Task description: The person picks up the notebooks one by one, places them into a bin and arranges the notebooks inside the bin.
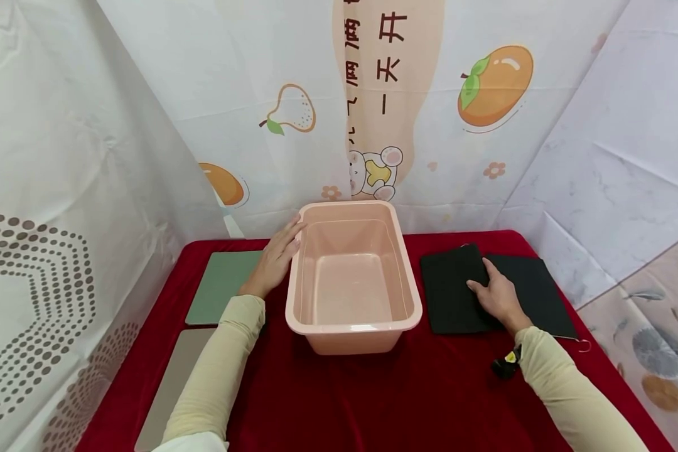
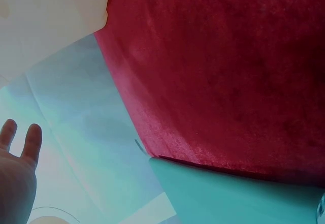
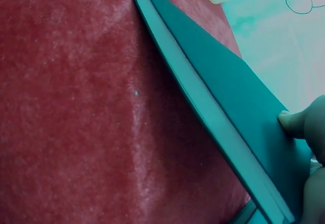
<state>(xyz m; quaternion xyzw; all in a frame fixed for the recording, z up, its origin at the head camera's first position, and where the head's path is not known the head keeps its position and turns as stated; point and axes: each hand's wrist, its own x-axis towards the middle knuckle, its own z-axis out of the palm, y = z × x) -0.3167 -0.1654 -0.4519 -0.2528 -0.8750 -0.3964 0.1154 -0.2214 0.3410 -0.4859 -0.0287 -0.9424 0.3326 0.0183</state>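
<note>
A pink plastic basin (image 1: 353,342) stands in the middle of the red cloth. My left hand (image 1: 275,260) is at its left rim with fingers extended; whether they press on the rim is unclear. The left wrist view shows only part of this hand (image 2: 16,178), two fingers spread. On the right, my right hand (image 1: 498,296) grips a black notebook (image 1: 449,292) by its right edge. The right wrist view shows this notebook (image 3: 228,97) tilted, its pale page edges visible and the thumb on its cover. Another black notebook (image 1: 533,289) lies partly beneath the hand.
A green notebook (image 1: 220,282) and a greyish-brown notebook (image 1: 175,370) lie along the left side, partly behind the left arm. Printed curtains (image 1: 260,56) surround the red-covered table (image 1: 361,402). A thin cord loop (image 1: 584,345) sticks out at the right.
</note>
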